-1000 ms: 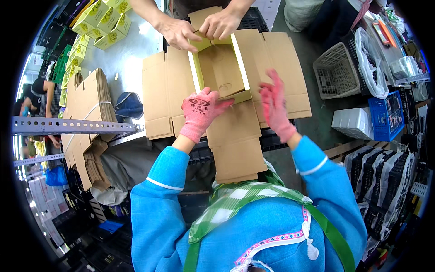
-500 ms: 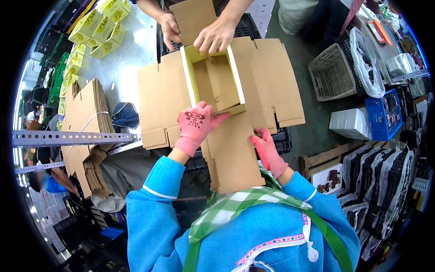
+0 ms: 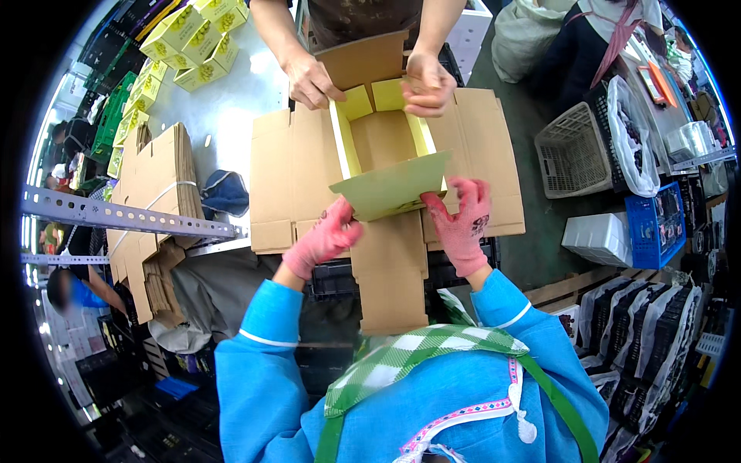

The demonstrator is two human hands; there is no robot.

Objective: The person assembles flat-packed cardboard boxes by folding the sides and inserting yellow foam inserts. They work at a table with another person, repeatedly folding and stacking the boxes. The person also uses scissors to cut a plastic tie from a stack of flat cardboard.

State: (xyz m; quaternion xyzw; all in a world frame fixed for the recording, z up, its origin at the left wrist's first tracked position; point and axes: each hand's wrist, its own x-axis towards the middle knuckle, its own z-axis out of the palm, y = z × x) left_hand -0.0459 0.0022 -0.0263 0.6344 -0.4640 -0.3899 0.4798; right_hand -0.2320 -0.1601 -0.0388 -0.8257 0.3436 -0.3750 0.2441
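1. Since half a second ago, a pale green panel (image 3: 394, 185) has come up at the near end of the box (image 3: 382, 143), and the right hand (image 3: 463, 228) has risen to its right corner.
2. The box stands open-topped on flat cardboard (image 3: 482, 147).
3. Left hand (image 3: 320, 243): fingers curled at the panel's left corner; I cannot tell whether they pinch it.
4. Right hand: fingers bent, some apart; I cannot tell about a pinch.
5. A co-worker's hand (image 3: 311, 83) touches the box's far left corner.

Near green flap (image 3: 392, 182) — now up
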